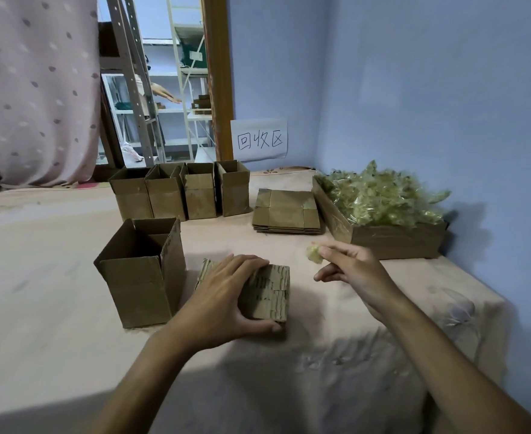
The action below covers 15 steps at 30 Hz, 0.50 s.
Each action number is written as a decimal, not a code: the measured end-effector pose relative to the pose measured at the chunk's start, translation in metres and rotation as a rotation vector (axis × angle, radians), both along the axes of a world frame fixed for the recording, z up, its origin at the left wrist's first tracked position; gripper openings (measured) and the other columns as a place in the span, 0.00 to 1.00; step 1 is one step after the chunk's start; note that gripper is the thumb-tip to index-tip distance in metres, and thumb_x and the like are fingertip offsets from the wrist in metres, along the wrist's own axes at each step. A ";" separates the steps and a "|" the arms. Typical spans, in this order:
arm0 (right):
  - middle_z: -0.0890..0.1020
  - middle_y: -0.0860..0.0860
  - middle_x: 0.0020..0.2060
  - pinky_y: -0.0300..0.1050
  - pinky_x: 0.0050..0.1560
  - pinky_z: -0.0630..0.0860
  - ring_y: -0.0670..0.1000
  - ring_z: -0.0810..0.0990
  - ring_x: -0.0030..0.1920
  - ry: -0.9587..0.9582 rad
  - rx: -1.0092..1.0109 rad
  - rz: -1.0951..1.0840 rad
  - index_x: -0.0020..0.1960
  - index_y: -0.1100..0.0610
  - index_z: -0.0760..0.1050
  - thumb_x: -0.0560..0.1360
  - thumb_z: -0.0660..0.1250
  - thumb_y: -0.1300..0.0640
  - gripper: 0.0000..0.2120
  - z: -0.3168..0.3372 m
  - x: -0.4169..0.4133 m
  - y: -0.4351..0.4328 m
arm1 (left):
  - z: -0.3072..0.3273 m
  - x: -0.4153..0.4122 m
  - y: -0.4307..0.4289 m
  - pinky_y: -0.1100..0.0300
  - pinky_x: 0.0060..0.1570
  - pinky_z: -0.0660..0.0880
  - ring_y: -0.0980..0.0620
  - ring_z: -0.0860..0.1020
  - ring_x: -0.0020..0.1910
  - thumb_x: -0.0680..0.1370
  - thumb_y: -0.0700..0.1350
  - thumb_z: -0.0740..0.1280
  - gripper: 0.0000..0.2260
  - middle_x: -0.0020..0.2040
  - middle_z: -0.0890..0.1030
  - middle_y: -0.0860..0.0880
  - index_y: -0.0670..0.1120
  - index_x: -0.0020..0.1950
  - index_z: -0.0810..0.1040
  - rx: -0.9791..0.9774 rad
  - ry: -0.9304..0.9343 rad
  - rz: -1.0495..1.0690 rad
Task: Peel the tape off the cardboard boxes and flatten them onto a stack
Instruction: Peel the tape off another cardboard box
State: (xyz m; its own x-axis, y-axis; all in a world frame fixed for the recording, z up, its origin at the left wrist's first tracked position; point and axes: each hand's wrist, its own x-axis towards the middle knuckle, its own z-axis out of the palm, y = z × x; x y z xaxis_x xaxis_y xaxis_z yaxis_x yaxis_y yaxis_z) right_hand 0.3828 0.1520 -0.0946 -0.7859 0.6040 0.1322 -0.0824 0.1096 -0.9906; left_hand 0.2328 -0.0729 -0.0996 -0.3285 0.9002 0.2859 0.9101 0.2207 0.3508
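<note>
My left hand (229,296) grips a small closed cardboard box (268,292) that lies on the cloth-covered table, fingers over its top and thumb at its near edge. My right hand (348,266) is raised to the right of it and pinches a crumpled wad of yellowish tape (314,254) between the fingertips. An open, upright cardboard box (142,274) stands just left of the gripped box. A stack of flattened boxes (286,213) lies further back, right of centre.
Several open cardboard boxes (179,192) stand in a row at the back. A low carton (392,239) heaped with peeled tape (380,195) sits at the right by the blue wall. A paper sign (259,139) hangs on the wall. The table edge drops off at the right.
</note>
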 end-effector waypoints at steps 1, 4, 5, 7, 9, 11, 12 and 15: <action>0.86 0.57 0.51 0.42 0.45 0.81 0.53 0.85 0.39 0.007 0.003 -0.005 0.60 0.56 0.82 0.81 0.67 0.60 0.09 0.002 0.004 0.001 | 0.005 -0.005 -0.001 0.58 0.73 0.60 0.63 0.60 0.71 0.66 0.79 0.67 0.47 0.75 0.65 0.61 0.61 0.79 0.60 -0.046 0.014 -0.003; 0.85 0.55 0.53 0.44 0.46 0.81 0.52 0.84 0.37 0.030 0.019 -0.026 0.65 0.54 0.78 0.79 0.71 0.62 0.16 0.007 0.013 0.006 | 0.019 -0.023 -0.006 0.59 0.74 0.53 0.59 0.61 0.73 0.64 0.83 0.61 0.49 0.76 0.66 0.59 0.62 0.80 0.60 -0.143 0.111 0.023; 0.84 0.57 0.55 0.44 0.45 0.81 0.51 0.83 0.36 0.035 0.020 -0.043 0.66 0.56 0.77 0.78 0.72 0.63 0.17 0.008 0.016 0.009 | 0.022 -0.027 -0.006 0.60 0.73 0.53 0.58 0.62 0.73 0.63 0.84 0.60 0.50 0.76 0.67 0.59 0.62 0.80 0.60 -0.156 0.128 0.035; 0.82 0.59 0.56 0.41 0.43 0.81 0.50 0.82 0.35 0.021 0.032 -0.084 0.65 0.59 0.76 0.77 0.73 0.64 0.18 0.011 0.021 0.015 | 0.025 -0.033 -0.005 0.58 0.71 0.59 0.59 0.64 0.69 0.62 0.84 0.60 0.50 0.73 0.69 0.59 0.62 0.80 0.61 -0.165 0.113 0.046; 0.81 0.58 0.54 0.39 0.41 0.80 0.48 0.81 0.34 0.016 0.052 -0.111 0.63 0.61 0.78 0.76 0.74 0.65 0.16 0.013 0.027 0.019 | 0.026 -0.035 0.000 0.56 0.67 0.67 0.60 0.66 0.65 0.62 0.83 0.62 0.50 0.70 0.71 0.59 0.62 0.79 0.63 -0.167 0.081 0.045; 0.81 0.56 0.49 0.37 0.40 0.79 0.46 0.79 0.33 0.031 0.060 -0.123 0.60 0.61 0.79 0.75 0.73 0.68 0.14 0.015 0.031 0.021 | 0.025 -0.035 0.005 0.56 0.64 0.70 0.60 0.67 0.62 0.62 0.83 0.62 0.49 0.67 0.72 0.59 0.61 0.78 0.65 -0.156 0.077 0.045; 0.81 0.54 0.46 0.37 0.39 0.78 0.45 0.78 0.33 0.038 0.064 -0.123 0.59 0.61 0.79 0.75 0.73 0.68 0.13 0.016 0.033 0.021 | 0.024 -0.035 0.006 0.56 0.64 0.71 0.60 0.68 0.61 0.62 0.83 0.63 0.49 0.66 0.72 0.59 0.61 0.78 0.66 -0.144 0.078 0.047; 0.83 0.49 0.40 0.35 0.39 0.75 0.44 0.75 0.32 0.073 0.108 -0.122 0.53 0.60 0.82 0.75 0.74 0.66 0.08 0.016 0.039 0.023 | 0.024 -0.034 0.011 0.55 0.62 0.73 0.59 0.69 0.61 0.62 0.83 0.62 0.48 0.65 0.73 0.59 0.60 0.77 0.69 -0.110 0.071 0.060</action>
State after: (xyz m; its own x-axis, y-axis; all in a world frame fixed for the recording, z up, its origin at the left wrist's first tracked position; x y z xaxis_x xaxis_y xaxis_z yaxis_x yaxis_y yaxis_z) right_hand 0.4222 0.1753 -0.0787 -0.6934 0.6735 0.2562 -0.1337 0.2292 -0.9642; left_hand 0.1984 -0.0616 -0.0758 -0.3651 0.9067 0.2113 0.9157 0.3088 0.2572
